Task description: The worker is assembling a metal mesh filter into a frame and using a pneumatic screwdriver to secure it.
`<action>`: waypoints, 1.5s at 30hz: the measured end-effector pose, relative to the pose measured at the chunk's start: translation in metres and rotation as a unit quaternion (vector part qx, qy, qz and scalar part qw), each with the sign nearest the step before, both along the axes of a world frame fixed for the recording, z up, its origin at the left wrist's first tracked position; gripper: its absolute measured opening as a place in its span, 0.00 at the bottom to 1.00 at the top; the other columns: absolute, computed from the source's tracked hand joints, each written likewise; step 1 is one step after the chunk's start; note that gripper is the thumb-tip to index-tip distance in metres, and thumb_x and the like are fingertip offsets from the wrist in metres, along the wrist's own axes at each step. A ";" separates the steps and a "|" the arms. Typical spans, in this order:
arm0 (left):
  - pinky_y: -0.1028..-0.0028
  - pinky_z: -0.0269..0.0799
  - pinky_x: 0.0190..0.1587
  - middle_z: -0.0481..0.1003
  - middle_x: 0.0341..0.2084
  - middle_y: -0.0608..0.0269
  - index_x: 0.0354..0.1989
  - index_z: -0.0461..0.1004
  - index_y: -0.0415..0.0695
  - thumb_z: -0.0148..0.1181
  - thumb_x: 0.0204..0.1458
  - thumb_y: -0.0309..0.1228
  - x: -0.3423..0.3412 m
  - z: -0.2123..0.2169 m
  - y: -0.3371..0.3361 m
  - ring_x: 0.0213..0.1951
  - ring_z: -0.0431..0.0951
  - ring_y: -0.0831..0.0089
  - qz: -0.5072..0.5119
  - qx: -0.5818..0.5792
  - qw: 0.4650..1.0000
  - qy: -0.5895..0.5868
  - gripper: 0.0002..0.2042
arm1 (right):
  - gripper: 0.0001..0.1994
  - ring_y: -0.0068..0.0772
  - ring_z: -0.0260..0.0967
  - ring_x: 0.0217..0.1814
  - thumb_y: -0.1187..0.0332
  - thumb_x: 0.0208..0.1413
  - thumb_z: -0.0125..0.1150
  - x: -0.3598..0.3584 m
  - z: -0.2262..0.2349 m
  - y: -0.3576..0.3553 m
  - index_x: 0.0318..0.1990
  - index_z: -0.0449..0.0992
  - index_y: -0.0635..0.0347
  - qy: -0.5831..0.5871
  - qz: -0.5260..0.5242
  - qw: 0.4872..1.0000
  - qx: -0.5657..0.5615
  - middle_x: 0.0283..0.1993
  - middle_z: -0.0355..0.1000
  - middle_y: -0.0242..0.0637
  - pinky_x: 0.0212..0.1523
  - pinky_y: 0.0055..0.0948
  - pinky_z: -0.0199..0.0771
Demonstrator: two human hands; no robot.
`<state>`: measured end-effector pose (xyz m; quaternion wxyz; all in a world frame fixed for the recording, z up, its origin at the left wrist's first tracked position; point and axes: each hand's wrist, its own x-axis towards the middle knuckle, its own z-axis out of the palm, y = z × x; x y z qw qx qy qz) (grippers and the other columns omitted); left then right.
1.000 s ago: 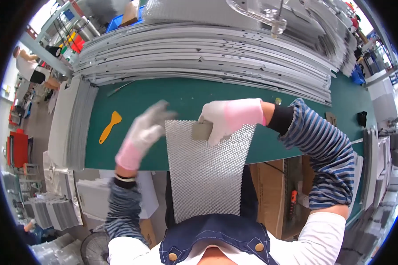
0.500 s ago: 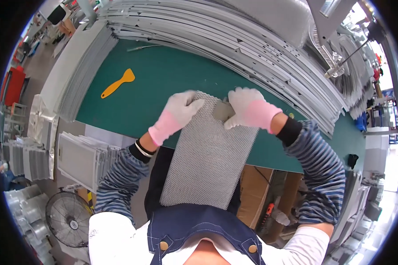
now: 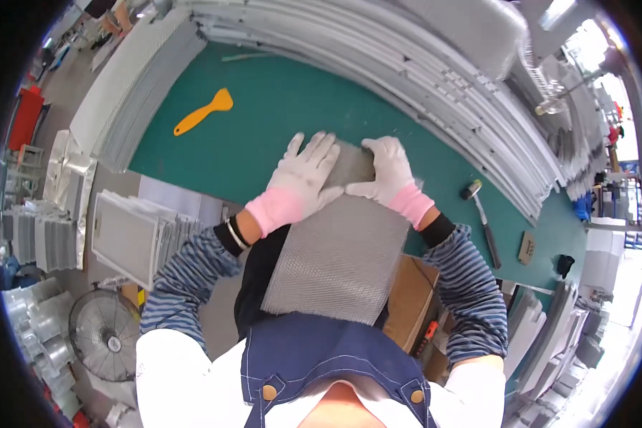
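A silver-grey expanded metal mesh sheet reaches from my lap over the near edge of the green table. My left hand, in a white glove with a pink cuff, lies with fingers spread along the left side of its far end. Across from it, my right hand, gloved the same way, curves its thumb and fingers around a flat grey piece on the mesh. Much of that piece is hidden, so its kind is unclear. The two thumbs come close together.
On the green table lie a yellow scraper, a hammer and a small brown piece. Long metal strips are stacked along the far edge. Framed panels and a fan stand at left.
My left hand has moved in over the mesh and spread its fingers. My right hand has shifted left, closer to it. The view has moved, and the hammer and brown piece now show.
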<state>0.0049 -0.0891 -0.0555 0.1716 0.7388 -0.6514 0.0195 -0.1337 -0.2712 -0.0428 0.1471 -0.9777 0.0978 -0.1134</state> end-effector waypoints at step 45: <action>0.85 0.65 0.38 0.76 0.40 0.65 0.57 0.67 0.28 0.51 0.48 0.20 -0.037 0.122 0.009 0.34 0.70 0.87 -0.003 -0.143 0.750 0.646 0.24 | 0.11 0.26 0.64 0.28 0.78 0.49 0.59 -0.185 0.215 -0.010 0.41 0.77 0.66 -0.085 -0.175 0.978 0.077 0.28 0.70 0.37 0.33 0.27 0.66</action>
